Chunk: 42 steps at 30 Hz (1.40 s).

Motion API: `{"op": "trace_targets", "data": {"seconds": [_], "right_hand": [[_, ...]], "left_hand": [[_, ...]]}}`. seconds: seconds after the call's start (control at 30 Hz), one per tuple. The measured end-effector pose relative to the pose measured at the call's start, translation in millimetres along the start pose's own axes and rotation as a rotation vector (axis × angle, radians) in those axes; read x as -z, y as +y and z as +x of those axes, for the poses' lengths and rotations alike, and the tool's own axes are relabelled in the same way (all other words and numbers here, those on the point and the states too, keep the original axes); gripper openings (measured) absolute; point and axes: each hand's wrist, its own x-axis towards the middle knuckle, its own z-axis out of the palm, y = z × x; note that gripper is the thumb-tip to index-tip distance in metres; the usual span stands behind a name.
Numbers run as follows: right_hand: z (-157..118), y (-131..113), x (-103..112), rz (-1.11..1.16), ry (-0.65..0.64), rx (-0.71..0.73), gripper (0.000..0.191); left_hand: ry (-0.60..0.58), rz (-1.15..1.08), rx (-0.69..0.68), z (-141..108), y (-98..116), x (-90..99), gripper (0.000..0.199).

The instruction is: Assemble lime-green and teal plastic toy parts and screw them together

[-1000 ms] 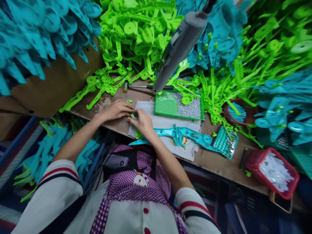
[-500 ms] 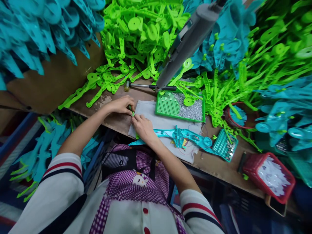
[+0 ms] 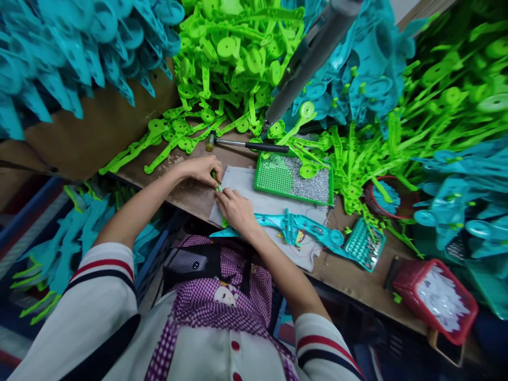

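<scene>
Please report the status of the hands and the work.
Left hand and right hand pinching small green part. Long turquoise piece lying across grey cloth. Right forearm hiding some of it.

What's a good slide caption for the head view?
Left hand and right hand hold a green part near a turquoise piece.

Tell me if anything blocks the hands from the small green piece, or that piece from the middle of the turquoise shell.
Nothing visible blocks the left hand, which pinches the small green piece. The right hand, its fingers at the piece, lies between it and the middle of the turquoise shell.
</scene>
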Motion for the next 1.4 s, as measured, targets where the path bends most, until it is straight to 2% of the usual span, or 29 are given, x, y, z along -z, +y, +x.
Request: {"op": "trace_targets", "data": {"seconds": [0.2,0.43,0.6,0.7,0.9,1.0,1.27,1.4], "right_hand": [[0,-1,0,0.028,0.003,-0.043,0.042],[1,-3,0,-0.033,-0.024,0.022,0.041],[2,-4,0,-0.019,-0.019,0.019,0.041],[1,3,-1,0.093,0.017,0.006,0.039],[0,30,-15,0.564,0.156,0.032,0.035],[-1,33,-22,0.646,0.222,0.049,0.029],[-1,32,-25,0.618,0.275,0.062,0.025],[-5,27,-19,0.436,0.195,0.065,0.03]], "left_hand": [[0.051,0.0,-0.008,0,-2,-6.2,0.005],[0.059,-0.039,-0.016,-16,-2,-2.5,0.02],[0.139,-0.055,0.034,-24,-1,-6.2,0.019],[0.137,-0.057,0.025,-21,-1,-8.4,0.014],[0.115,-0.064,-0.002,-16,-3,-6.2,0.014],[0.116,-0.057,0.005,-16,-3,-5.9,0.016],[0.109,-0.073,0.02,-17,-1,-5.8,0.02],[0.121,-0.058,0.032,-17,-1,-5.9,0.022]]}}
